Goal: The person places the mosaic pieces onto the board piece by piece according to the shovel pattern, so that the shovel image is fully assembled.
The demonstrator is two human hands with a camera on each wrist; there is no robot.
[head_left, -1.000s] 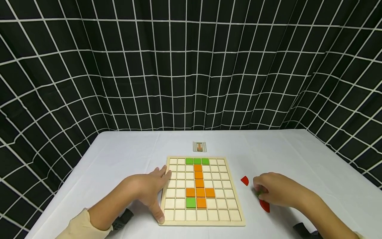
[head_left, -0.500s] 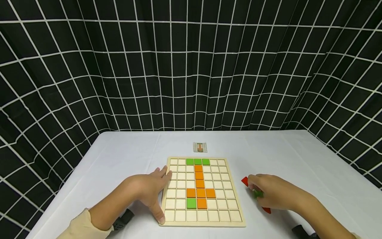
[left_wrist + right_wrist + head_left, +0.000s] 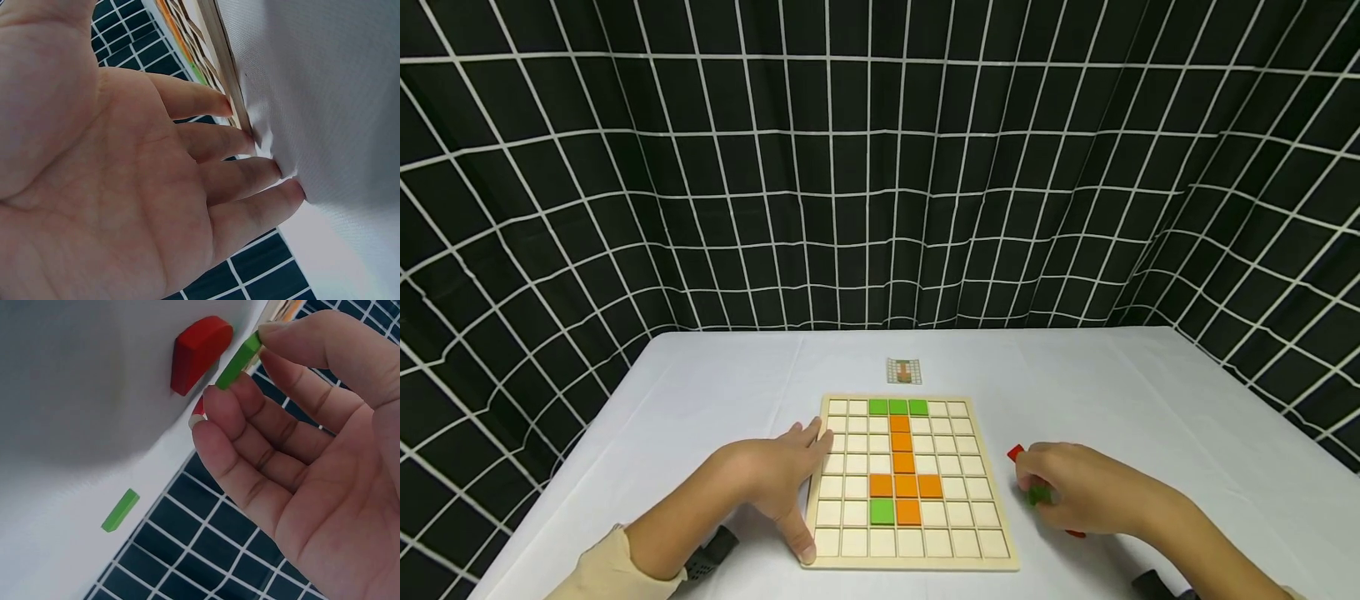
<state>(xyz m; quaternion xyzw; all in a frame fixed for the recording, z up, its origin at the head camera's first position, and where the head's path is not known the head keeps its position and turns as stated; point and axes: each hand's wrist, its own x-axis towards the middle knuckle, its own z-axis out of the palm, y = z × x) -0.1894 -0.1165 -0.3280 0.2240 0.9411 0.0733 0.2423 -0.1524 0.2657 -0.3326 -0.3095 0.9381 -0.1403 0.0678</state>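
Observation:
A square wooden board (image 3: 994, 544) with a grid of cream cells lies on the table. Green tiles (image 3: 898, 407) fill part of its top row; orange tiles (image 3: 903, 462) form a column with a crossbar, and one green tile (image 3: 882, 512) sits lower left. My left hand (image 3: 772, 479) rests along the board's left side, fingers extended and thumb at the near corner. To the board's right, my right hand (image 3: 1086, 490) pinches a green tile (image 3: 240, 361) between thumb and fingers, just above the table. A red round-edged piece (image 3: 203, 353) lies close by it.
Another red piece (image 3: 1015, 452) shows beyond my right hand's fingers. A loose green tile (image 3: 120, 510) lies on the white cloth in the right wrist view. Behind the board is a small pattern card (image 3: 904, 372). Black gridded curtains (image 3: 880, 167) surround the table.
My right hand has shifted left towards the board with the green tile, covering more of the red pieces. My left hand stays at the board's edge.

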